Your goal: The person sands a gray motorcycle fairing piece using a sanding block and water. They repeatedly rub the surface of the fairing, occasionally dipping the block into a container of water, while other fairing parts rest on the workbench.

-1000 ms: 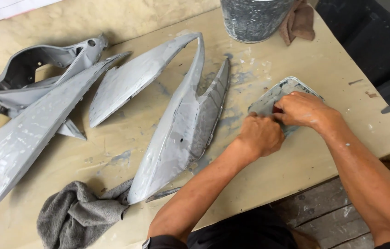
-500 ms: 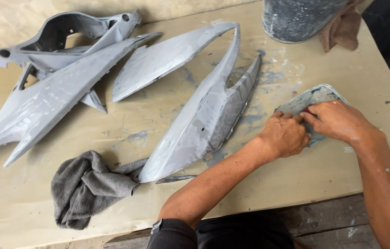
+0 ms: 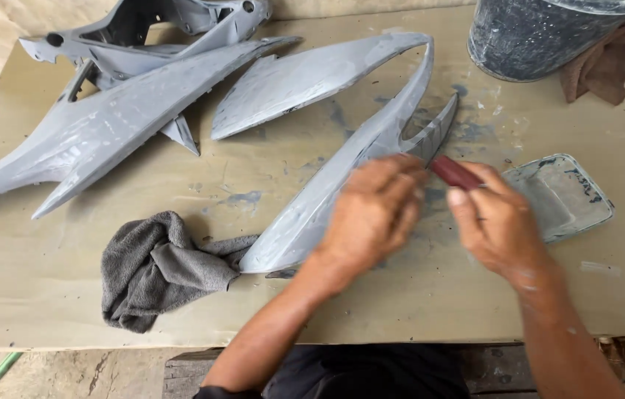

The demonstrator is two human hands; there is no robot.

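Note:
My left hand (image 3: pixel 373 213) lies flat on the lower part of a long grey primed fairing panel (image 3: pixel 342 148), fingers spread over it. My right hand (image 3: pixel 495 222) hovers just to the right of it and holds a small dark red piece (image 3: pixel 454 172) between thumb and fingers, its tip near the panel's pointed fin. A small grey squarish cover (image 3: pixel 567 196) lies on the table right of my right hand, untouched.
Another long grey panel (image 3: pixel 105 125) and a grey frame part (image 3: pixel 172 26) lie at the upper left. A grey rag (image 3: pixel 157 270) sits by the table's front edge. A spattered bucket (image 3: pixel 541 33) and brown cloth (image 3: pixel 604 70) stand at top right on the tan table (image 3: pixel 46 258).
Both hands left the small squarish cover and moved left. My left hand now rests on the long panel; my right hand carries the dark red piece. The view shifted so everything sits further right.

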